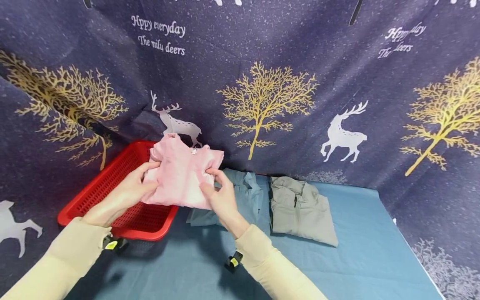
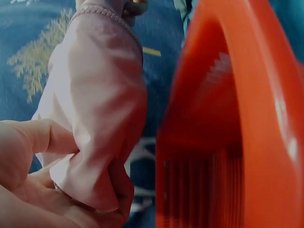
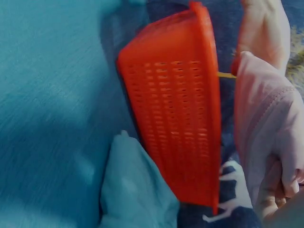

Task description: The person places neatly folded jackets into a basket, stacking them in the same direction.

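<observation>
A folded pink jacket (image 1: pixel 181 175) is held up over the right side of the red basket (image 1: pixel 108 171). My left hand (image 1: pixel 136 185) grips its left edge, thumb on the near face and fingers behind. At the opposite edge my right hand (image 1: pixel 221 193) pinches the cloth between thumb and fingers. In the left wrist view the pink cloth (image 2: pixel 99 104) bunches between the left thumb and fingers. The right wrist view has the jacket (image 3: pixel 270 123) at its right edge, beside the basket's perforated wall (image 3: pixel 171 99).
A blue folded garment (image 1: pixel 247 193) lies right of the basket, partly behind the right hand. Farther right lies a grey-green folded jacket (image 1: pixel 301 210) with a zip. Both rest on a blue-covered table (image 1: pixel 360 250). A dark printed curtain (image 1: pixel 292 133) hangs along the back.
</observation>
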Demonstrator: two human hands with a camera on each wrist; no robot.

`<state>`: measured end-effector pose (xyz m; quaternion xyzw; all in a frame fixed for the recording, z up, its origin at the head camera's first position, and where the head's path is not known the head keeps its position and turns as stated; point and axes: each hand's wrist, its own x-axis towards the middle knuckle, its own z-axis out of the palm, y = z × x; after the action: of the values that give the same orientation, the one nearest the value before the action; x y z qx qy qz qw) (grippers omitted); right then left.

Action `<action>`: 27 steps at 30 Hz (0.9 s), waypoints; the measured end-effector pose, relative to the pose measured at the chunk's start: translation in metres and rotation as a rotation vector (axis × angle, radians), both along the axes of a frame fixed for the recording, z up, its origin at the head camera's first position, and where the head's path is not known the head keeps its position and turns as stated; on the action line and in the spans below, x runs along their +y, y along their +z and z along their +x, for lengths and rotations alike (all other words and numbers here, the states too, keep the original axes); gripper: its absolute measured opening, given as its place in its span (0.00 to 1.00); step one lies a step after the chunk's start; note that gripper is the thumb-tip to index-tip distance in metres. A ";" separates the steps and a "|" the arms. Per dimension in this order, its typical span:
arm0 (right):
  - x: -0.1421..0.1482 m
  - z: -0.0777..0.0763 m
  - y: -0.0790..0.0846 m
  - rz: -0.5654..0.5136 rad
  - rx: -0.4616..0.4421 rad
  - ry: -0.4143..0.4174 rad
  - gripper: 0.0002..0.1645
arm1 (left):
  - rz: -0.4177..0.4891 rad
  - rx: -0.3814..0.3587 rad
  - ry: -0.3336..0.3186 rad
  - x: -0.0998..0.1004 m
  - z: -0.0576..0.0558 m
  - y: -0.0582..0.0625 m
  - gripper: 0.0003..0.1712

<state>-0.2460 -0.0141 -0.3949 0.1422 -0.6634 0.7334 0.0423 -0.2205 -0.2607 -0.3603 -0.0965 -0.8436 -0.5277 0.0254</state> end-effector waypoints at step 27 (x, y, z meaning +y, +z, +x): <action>-0.114 -0.005 -0.015 0.590 0.025 -0.095 0.18 | -0.368 -0.104 -0.030 -0.113 -0.021 -0.040 0.32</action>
<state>-0.2505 -0.1278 -0.4094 0.1264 -0.8533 0.5042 0.0417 -0.2417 -0.3735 -0.4002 -0.0847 -0.9244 -0.3692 -0.0441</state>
